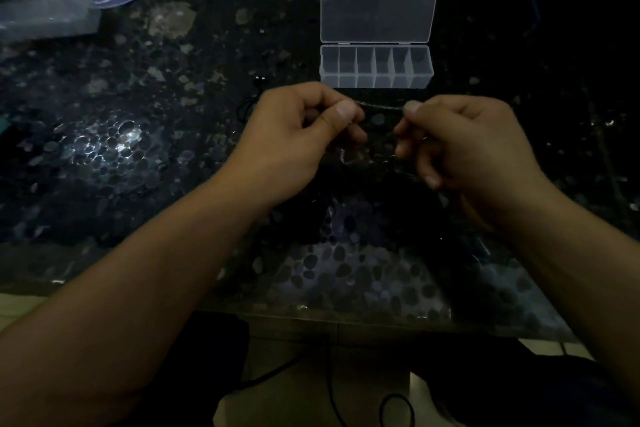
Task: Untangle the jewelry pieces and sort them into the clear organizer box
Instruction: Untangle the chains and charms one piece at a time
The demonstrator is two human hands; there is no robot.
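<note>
Head view: thin silvery metal chain (381, 107) stretched taut between both hands, above the middle of the dark pebble-pattern glossy bench (138, 149); more tangled strands dangle below, too dim to tell apart. Left hand (298, 135) pinches one chain end thumb to forefinger, other fingers curled. Right hand (460, 142) pinches the other end likewise. Clear plastic six-compartment organizer box (376, 68), lid open, sits toward the far edge.

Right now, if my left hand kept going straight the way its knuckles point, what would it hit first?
Likely the organizer box. The left hand pinches the chain just short of the box's front wall, with only bare table between. Depth is unclear; the hand may pass above the box.
</note>
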